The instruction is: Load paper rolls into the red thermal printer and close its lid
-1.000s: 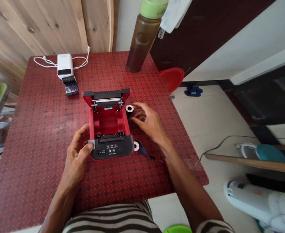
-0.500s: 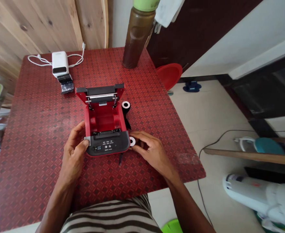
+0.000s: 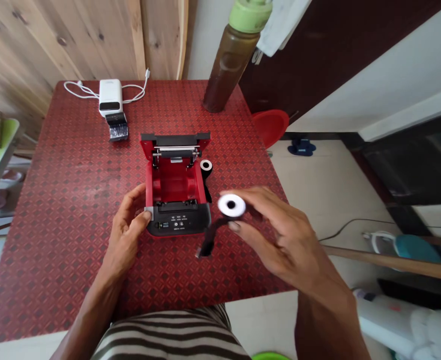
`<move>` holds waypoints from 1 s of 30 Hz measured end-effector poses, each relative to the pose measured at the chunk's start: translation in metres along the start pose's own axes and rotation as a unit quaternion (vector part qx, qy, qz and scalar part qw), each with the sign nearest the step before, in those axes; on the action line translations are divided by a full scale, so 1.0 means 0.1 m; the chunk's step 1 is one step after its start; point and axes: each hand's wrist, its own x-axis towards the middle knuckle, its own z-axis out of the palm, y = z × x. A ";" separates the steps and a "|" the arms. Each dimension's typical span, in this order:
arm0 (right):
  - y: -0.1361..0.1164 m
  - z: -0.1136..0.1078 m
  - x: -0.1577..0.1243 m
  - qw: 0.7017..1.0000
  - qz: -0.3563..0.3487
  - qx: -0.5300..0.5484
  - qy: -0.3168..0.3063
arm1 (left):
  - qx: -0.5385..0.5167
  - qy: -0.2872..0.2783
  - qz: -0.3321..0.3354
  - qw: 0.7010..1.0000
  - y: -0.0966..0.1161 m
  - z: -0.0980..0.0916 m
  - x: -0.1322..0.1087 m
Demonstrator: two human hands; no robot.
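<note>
A small red printer (image 3: 177,192) with its lid open stands in the middle of the red patterned table (image 3: 73,210). My left hand (image 3: 128,232) grips the printer's front left corner, thumb on a grey tab. Raised above the table to the right of the printer, my right hand (image 3: 280,240) pinches a black ribbon roll with a white core (image 3: 232,206); a dark strip of ribbon dangles from it. A second roll with a white core (image 3: 205,167) lies against the printer's right side.
A small white device (image 3: 111,102) with a white cable and a black part sits at the table's far left. A tall brown bottle with a green cap (image 3: 233,55) stands at the far edge. A red stool (image 3: 271,125) and floor items lie to the right.
My right hand went from the far roll to the near roll beside the printer's front, picked it up and lifted it toward me. My left hand stayed on the printer.
</note>
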 end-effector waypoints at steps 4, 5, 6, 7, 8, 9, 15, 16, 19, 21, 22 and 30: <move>-0.11 0.20 0.59 0.985 -0.083 -0.130 -0.080 | 0.004 0.004 -0.013 1.000 0.06 0.03 -0.01; -0.11 0.30 0.69 0.977 -0.087 -0.165 -0.104 | 0.006 0.007 -0.014 1.000 0.08 0.04 -0.01; -0.11 0.39 0.78 0.968 -0.088 -0.199 -0.127 | 0.007 0.007 -0.013 1.000 0.09 0.04 -0.01; -0.12 0.47 0.84 0.958 -0.087 -0.231 -0.147 | 0.006 0.006 -0.010 1.000 0.10 0.05 0.00; -0.12 0.53 0.88 0.949 -0.085 -0.258 -0.161 | 0.005 0.003 -0.006 1.000 0.11 0.05 0.00; -0.14 0.57 0.91 0.941 -0.082 -0.280 -0.170 | 0.004 0.001 -0.004 1.000 0.11 0.06 0.00; -0.31 0.66 0.98 0.913 -0.064 -0.348 -0.202 | 0.003 0.002 0.003 1.000 0.13 0.08 0.00; -0.32 0.67 1.00 0.911 -0.056 -0.351 -0.211 | 0.004 0.002 0.001 1.000 0.13 0.08 0.00; -0.34 0.73 1.09 0.909 -0.035 -0.345 -0.233 | 0.001 0.000 -0.005 1.000 0.15 0.09 0.00; -0.32 0.75 1.16 0.909 -0.018 -0.331 -0.252 | -0.004 0.000 -0.006 1.000 0.16 0.09 0.00; -0.30 0.76 1.19 0.909 -0.008 -0.323 -0.262 | -0.005 0.000 -0.005 1.000 0.16 0.09 0.00; -0.04 0.86 1.13 0.935 -0.036 -0.273 -0.225 | -0.003 -0.003 -0.008 1.000 0.16 0.10 -0.01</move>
